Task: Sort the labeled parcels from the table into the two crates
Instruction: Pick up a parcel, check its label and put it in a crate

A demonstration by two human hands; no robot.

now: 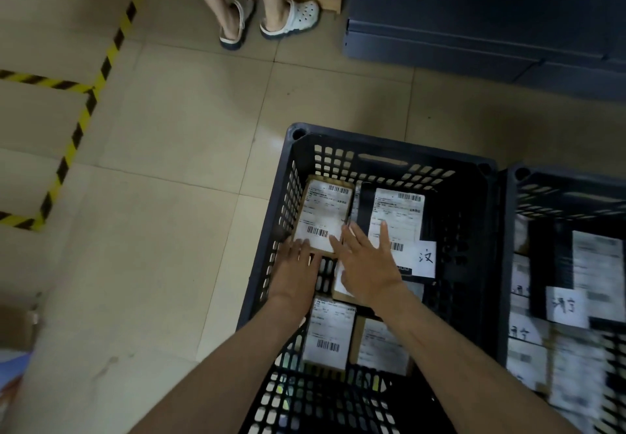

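Bare forearms [244,359] come up from the bottom edge of the frame into a black slatted crate [389,149] at lower centre. The left hand [296,261] lies flat with straight fingers on the near edge of a brown parcel [323,213] in the crate's upper-left corner, gripping nothing. The right hand [367,264] is spread wide just beside it, fingers straight and released, its fingertips at the right edge of the same parcel. Whether they press on it cannot be told.

To the right of that hand lies a black-wrapped parcel [396,216] with a white label, and a handwritten slip [426,259] lies at its lower right corner. Under the right palm shows part of a tan parcel [340,286]. Below the wrists two more labelled parcels [328,335] lie side by side.

A second crate [559,179] stands against the first at the right edge, with blurred parcels inside.

At upper centre someone's legs in white clogs [291,18] stand on the tiled floor [176,122]. Yellow-and-black tape [84,118] runs down the left, and a dark cabinet [474,10] fills the upper right.
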